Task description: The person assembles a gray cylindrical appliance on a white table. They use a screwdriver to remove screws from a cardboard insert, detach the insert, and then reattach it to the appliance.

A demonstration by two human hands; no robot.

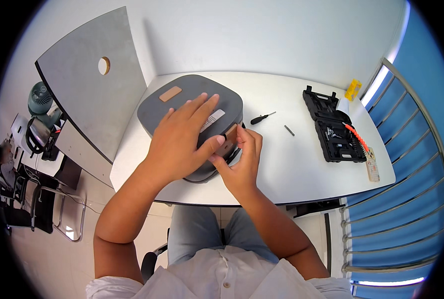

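A dark grey appliance (147, 107) with rounded corners rests on the table, its flat face up. That face carries a brown pad (170, 93) and a white label (213, 119), partly covered by my hand. My left hand (179, 134) lies across the face with fingers stretched out, its thumb reaching the edge beside a small brown panel (227, 146). My right hand (243, 162) grips this panel at the appliance's near right side, thumb at its lower end and fingertips at its upper end. My fingers hide part of the panel and how it is attached.
Right of the appliance lie a black-handled screwdriver (263, 118) and a thin metal bit (289, 130). Farther right are an open black tool case (334, 137), an orange flexible shaft (355, 135), a patterned phone (372, 165) and a yellow item (352, 89). A grey partition (90, 94) stands left; a metal railing (424, 109) runs right.
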